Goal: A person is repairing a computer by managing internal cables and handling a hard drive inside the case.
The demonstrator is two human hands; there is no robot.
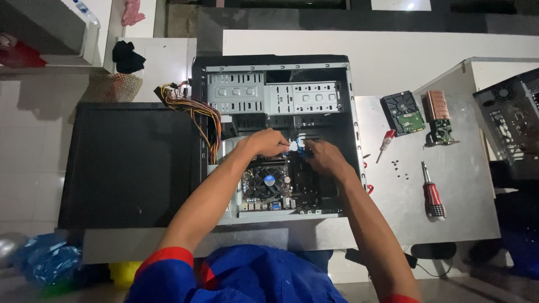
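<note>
1. Dim room with a pale tiled floor at left; a white table (pixel 393 62) and a grey work surface (pixel 460 185) fill the view, seen from above.
2. An open desktop computer case (pixel 351 112) lies on its side in the centre, with a silver drive cage (pixel 275 95) at the top and the motherboard (pixel 303 191) below.
3. A CPU cooler fan (pixel 268 180) with a blue centre sits on the board, just below the hands.
4. The left hand (pixel 264 142) is inside the case above the fan, fingers curled together toward a small blue-and-white part (pixel 296 145). Whether it is clamped on the part cannot be told, too small and dark.
5. The right hand (pixel 324 157) is just beside it, fingertips close together at the same blue-and-white part. Grip not clear either.
6. That part sits mid-case between the two hands, under the drive cage.
7. A bundle of orange and yellow cables (pixel 196 112) spills out of the case's left side.
8. A black side panel (pixel 129 163) lies flat left of the case.
9. Right of the case: a small red-handled screwdriver (pixel 385 143), a bigger red-handled screwdriver (pixel 432 193), loose dark screws (pixel 397 166), a hard drive (pixel 403 113) and a card with a copper heatsink (pixel 438 115).
10. A second open case (pixel 511 118) is at the far right edge.
11. Blue plastic bag (pixel 42 264) at lower left.
</note>
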